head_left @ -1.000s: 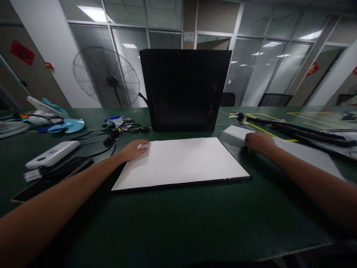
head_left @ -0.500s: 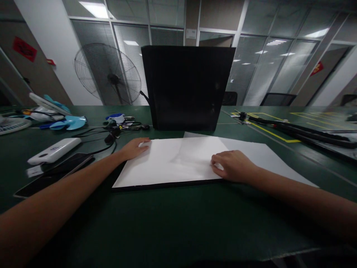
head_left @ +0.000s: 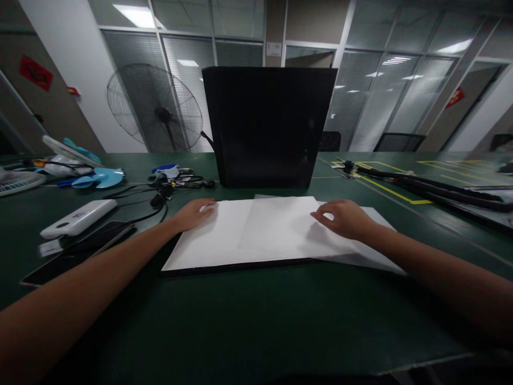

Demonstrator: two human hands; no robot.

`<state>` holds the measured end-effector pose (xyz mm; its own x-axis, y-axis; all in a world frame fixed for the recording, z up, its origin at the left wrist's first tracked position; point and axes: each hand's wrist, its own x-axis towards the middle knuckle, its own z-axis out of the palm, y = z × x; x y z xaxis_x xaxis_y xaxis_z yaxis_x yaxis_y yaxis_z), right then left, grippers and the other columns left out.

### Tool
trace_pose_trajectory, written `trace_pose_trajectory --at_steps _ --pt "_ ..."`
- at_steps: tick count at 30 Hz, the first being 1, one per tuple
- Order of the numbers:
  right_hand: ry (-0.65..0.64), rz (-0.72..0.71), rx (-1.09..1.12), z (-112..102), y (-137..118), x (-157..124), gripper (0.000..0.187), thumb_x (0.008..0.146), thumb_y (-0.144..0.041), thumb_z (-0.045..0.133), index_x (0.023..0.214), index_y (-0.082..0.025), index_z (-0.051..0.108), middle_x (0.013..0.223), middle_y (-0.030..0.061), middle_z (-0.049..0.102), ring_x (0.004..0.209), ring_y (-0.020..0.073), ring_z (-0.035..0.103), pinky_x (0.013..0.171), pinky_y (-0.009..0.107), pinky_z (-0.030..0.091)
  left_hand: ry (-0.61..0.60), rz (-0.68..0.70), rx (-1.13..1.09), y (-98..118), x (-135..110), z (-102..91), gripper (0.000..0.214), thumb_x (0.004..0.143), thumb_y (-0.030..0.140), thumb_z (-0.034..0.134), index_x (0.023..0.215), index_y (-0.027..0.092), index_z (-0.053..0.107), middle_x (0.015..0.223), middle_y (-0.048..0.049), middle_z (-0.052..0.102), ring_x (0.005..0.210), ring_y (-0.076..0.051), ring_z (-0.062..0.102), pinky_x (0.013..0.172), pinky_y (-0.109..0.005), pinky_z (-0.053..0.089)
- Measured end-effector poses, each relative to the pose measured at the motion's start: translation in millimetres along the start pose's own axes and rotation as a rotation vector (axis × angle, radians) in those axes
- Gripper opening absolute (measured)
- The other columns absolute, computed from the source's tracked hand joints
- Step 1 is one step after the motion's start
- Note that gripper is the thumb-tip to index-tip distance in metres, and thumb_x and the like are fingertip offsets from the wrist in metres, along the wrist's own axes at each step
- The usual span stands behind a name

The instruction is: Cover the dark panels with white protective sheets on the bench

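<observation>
A white flat panel with a dark edge lies in front of me. A thin, see-through white sheet covers its right part and reaches past the panel's right side. My left hand rests at the panel's far left corner, fingers stretched out and apart from the thumb. Over the right part of the sheet is my right hand, thumb and forefinger pinched together. What lies between those fingertips, if anything, is too small to make out. A shadow falls on the sheet below them.
A large black box-like case stands upright behind the panel. On the left lie a white device, a dark phone-like slab, cables and a blue fan blade. Black cable bundles lie at the right.
My right hand has moved away from me and slightly right. The sheet has shifted: its right corner lies further left, and more of it lies flat on the panel. My left hand has stayed still.
</observation>
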<state>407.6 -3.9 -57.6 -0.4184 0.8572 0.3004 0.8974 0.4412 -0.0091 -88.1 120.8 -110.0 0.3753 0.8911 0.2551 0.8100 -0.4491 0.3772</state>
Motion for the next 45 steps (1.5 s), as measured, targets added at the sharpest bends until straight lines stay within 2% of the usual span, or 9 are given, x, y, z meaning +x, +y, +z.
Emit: trace_pose_trajectory --at_steps 6,11,17,21,25,29,33,38,45 --pt "-0.06 -0.118 0.06 21 43 7 0.044 0.104 -0.047 0.045 0.117 -0.024 0.08 0.123 0.0079 0.077 0.105 0.0276 0.074 0.096 0.045 0.057 -0.004 -0.003 0.0 -8 2 1.2 0.071 0.091 0.067 0.046 0.137 0.018 0.069 0.152 -0.0118 0.062 0.14 -0.032 0.057 0.125 -0.042 0.035" --pt "-0.118 -0.14 0.256 21 17 1 0.048 0.104 -0.056 0.048 0.129 -0.027 0.076 0.138 0.0072 0.07 0.124 0.0286 0.067 0.113 0.051 0.049 -0.001 -0.022 -0.001 -3 1 3.6 0.08 0.092 0.073 0.042 0.141 0.015 0.065 0.153 -0.0143 0.061 0.141 -0.033 0.056 0.124 -0.044 0.036" --pt "-0.292 -0.184 0.434 15 -14 -5 0.059 0.103 -0.064 0.047 0.154 -0.035 0.056 0.165 0.0007 0.045 0.151 0.0296 0.043 0.126 0.054 0.033 -0.035 -0.07 0.026 12 -2 -4.0 0.092 0.088 0.081 0.04 0.146 0.013 0.061 0.154 -0.0153 0.059 0.143 -0.034 0.055 0.124 -0.044 0.036" --pt "-0.206 -0.127 0.248 14 -4 0 0.058 0.104 -0.062 0.047 0.151 -0.032 0.059 0.157 0.0041 0.055 0.142 0.0314 0.053 0.119 0.057 0.042 -0.048 -0.062 0.036 11 -2 -4.8 0.093 0.085 0.083 0.045 0.146 0.014 0.061 0.154 -0.0151 0.059 0.143 -0.035 0.054 0.123 -0.044 0.037" --pt "-0.073 -0.035 -0.043 12 17 6 0.047 0.104 -0.052 0.045 0.124 -0.026 0.078 0.127 0.0076 0.076 0.112 0.0332 0.071 0.099 0.056 0.055 -0.043 -0.054 0.046 6 -1 -3.2 0.092 0.086 0.082 0.045 0.145 0.014 0.062 0.154 -0.0147 0.06 0.143 -0.034 0.055 0.122 -0.043 0.038" --pt "-0.111 -0.034 -0.103 11 24 8 0.046 0.103 -0.046 0.043 0.112 -0.024 0.082 0.117 0.0081 0.079 0.095 0.0301 0.075 0.086 0.049 0.059 -0.043 -0.052 0.046 5 -1 -3.2 0.091 0.086 0.082 0.045 0.145 0.014 0.063 0.153 -0.0143 0.061 0.142 -0.034 0.056 0.123 -0.042 0.037" --pt "-0.126 -0.085 0.014 15 18 5 0.048 0.105 -0.051 0.042 0.122 -0.025 0.079 0.13 0.0063 0.074 0.113 0.029 0.072 0.101 0.05 0.056 -0.046 -0.059 0.031 10 -2 -3.9 0.094 0.086 0.083 0.045 0.146 0.011 0.061 0.154 -0.0158 0.06 0.142 -0.034 0.055 0.123 -0.043 0.037" --pt "-0.179 -0.122 0.164 23 9 -1 0.063 0.104 -0.063 0.043 0.15 -0.024 0.061 0.158 0.0079 0.053 0.144 0.03 0.052 0.124 0.053 0.038 -0.048 -0.05 0.034 14 -2 -3.6 0.093 0.085 0.084 0.045 0.145 0.015 0.062 0.154 -0.0142 0.06 0.143 -0.034 0.055 0.123 -0.043 0.037" --pt "-0.2 -0.072 0.296 26 17 1 0.072 0.102 -0.067 0.044 0.159 -0.024 0.05 0.162 0.009 0.048 0.148 0.0324 0.046 0.126 0.055 0.034 -0.033 -0.023 0.082 2 0 -0.1 0.084 0.085 0.072 0.051 0.146 0.014 0.06 0.154 -0.0154 0.059 0.142 -0.034 0.055 0.124 -0.046 0.036"
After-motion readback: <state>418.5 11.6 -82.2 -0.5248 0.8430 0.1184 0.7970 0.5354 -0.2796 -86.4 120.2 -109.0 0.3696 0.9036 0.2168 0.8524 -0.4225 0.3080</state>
